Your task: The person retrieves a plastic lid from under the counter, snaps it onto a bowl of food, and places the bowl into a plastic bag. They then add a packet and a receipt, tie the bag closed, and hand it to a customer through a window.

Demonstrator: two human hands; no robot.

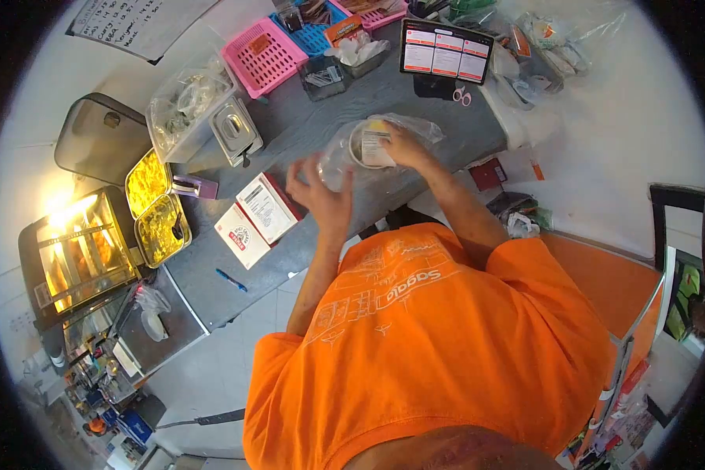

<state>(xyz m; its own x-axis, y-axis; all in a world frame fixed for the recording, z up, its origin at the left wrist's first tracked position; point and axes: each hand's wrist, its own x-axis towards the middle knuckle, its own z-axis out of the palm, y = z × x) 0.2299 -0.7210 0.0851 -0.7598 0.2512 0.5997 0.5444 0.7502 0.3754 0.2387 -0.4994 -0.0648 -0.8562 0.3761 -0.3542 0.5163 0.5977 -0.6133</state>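
A round tub (374, 147) with a printed white label and a bit of yellow on top sits within a clear plastic bag (334, 163) on the grey counter. My right hand (404, 146) is on the tub's right side, its fingers closed over the edge of the label. At the bag's left side is my left hand (321, 196), fingers spread and curved, with nothing visibly gripped. Left of that hand, two white boxes lie side by side: a box with a printed slip (265, 210) and a box with a red logo (241, 236).
A blue pen (231, 280) lies near the counter's front edge. Yellow food trays (160, 227) and a lit warmer (82, 254) stand at left. Behind are a lidded metal container (235, 131), a pink basket (264, 56), a tablet (446, 52) and pink scissors (462, 95).
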